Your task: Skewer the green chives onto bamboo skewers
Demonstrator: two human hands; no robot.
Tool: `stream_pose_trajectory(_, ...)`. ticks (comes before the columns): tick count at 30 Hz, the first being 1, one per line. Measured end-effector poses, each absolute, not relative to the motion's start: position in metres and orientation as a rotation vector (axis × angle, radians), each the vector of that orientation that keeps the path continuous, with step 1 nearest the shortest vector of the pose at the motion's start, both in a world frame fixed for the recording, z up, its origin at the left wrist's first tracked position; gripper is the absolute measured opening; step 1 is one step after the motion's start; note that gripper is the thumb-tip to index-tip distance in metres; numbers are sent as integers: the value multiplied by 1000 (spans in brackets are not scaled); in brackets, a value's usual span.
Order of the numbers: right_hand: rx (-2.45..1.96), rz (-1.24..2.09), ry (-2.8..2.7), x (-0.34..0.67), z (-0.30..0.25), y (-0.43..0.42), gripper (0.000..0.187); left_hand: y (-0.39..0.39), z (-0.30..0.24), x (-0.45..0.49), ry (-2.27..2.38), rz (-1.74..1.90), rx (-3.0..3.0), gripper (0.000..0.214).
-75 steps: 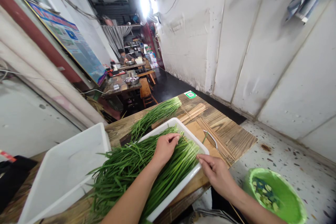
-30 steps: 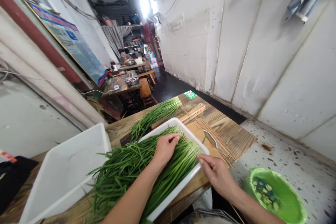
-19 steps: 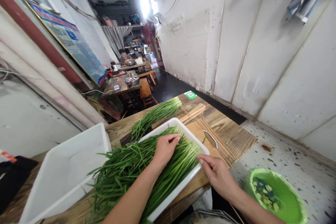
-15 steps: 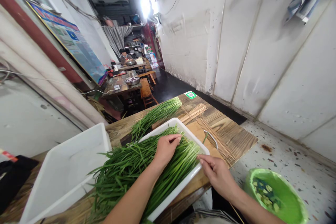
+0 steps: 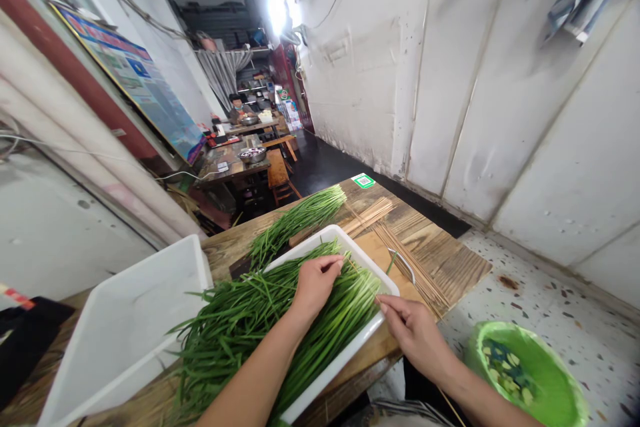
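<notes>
Garlic chives (image 5: 240, 320) fill a white plastic tray (image 5: 320, 383), their pale ends toward the right and green leaves hanging over its left side. My left hand (image 5: 320, 280) lies over the pale ends, thumb and forefinger pinched together; what is between them is too small to make out. At the tray's right rim, my right hand (image 5: 413, 330) pinches a thin bamboo skewer (image 5: 450, 403), whose tip meets the chives and whose other end shows below the wrist. Loose skewers (image 5: 410, 267) lie beyond the tray, partly by a wooden board (image 5: 375, 247).
Another chive bundle (image 5: 300, 217) lies behind the tray. An empty white bin (image 5: 135, 313) stands on the left. A green bucket (image 5: 550, 373) with scraps is on the floor at right. Farther back, a person (image 5: 237, 107) sits at a table.
Both hands stay almost in place; my left fingertips shift very slightly left.
</notes>
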State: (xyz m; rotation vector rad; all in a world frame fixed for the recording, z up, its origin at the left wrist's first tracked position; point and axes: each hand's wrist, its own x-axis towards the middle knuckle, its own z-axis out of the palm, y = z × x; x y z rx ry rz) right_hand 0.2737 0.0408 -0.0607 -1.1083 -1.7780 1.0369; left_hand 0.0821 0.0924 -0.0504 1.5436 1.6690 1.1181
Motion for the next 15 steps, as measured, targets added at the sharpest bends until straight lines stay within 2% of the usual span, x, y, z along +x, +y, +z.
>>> stream_pose_trajectory(15, -1107, 1035, -1783, 274, -61, 41, 32, 93, -53, 82, 1662, 1111, 1561, 24)
